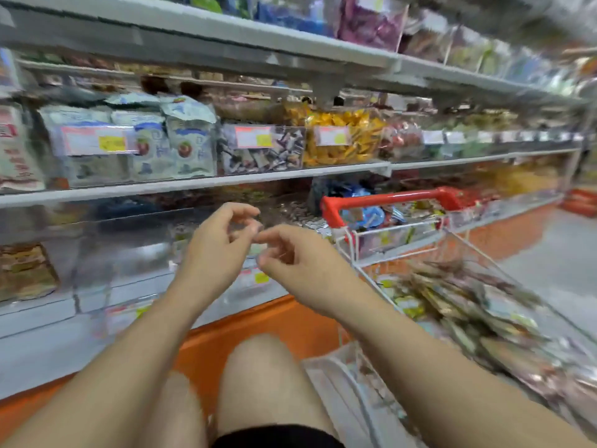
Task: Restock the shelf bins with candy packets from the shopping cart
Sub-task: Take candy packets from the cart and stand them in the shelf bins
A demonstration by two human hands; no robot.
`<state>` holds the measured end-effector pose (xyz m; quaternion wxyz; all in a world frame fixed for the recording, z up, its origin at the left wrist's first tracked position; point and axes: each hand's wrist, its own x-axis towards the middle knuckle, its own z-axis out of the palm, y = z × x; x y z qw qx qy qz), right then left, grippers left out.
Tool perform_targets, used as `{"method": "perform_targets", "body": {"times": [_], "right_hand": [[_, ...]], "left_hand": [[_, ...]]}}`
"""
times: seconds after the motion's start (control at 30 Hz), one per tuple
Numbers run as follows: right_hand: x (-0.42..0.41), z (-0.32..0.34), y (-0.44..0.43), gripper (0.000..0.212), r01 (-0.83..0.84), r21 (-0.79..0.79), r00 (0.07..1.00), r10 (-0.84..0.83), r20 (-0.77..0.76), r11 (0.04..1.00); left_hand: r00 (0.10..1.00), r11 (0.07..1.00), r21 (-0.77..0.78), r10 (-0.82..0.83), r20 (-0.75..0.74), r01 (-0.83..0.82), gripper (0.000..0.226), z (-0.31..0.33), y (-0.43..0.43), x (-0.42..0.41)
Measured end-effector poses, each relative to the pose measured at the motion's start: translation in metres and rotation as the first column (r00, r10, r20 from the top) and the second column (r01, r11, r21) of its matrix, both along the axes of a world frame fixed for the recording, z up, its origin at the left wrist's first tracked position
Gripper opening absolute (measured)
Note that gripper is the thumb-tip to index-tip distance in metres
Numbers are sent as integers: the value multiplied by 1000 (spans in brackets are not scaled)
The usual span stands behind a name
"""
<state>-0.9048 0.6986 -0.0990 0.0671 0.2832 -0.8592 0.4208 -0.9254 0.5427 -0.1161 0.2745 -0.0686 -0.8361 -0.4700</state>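
Observation:
My left hand (219, 250) and my right hand (290, 263) hover close together in front of the clear bins (129, 253) on the lower shelf. Their fingertips almost meet. The fingers of both are loosely curled, and I see nothing held in either, though the view is blurred. To the right stands the shopping cart with a red handle (387, 198). Its basket holds a heap of candy packets (452, 305), and more packets fill its small upper tray (397, 234).
The middle shelf carries blue-and-white bags (181, 140), a clear bin of mixed wrapped candy (261, 150) and a bin of yellow candy (342, 140). Price labels hang on the bin fronts. An orange shelf base (258, 321) runs below. My bare knees (265, 383) are at the bottom.

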Motion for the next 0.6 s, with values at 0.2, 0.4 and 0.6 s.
{"method": "perform_targets", "body": {"times": [0.2, 0.4, 0.6], "right_hand": [[18, -1, 140, 12, 201, 253, 978, -181, -102, 946], [9, -30, 239, 72, 387, 581, 917, -367, -158, 716], [-11, -50, 266, 98, 298, 822, 918, -381, -108, 485]], "left_hand": [[952, 944, -126, -300, 61, 305, 22, -11, 133, 2], [870, 783, -383, -410, 274, 490, 19, -45, 203, -12], [838, 687, -510, -285, 465, 517, 53, -47, 232, -33]]}}
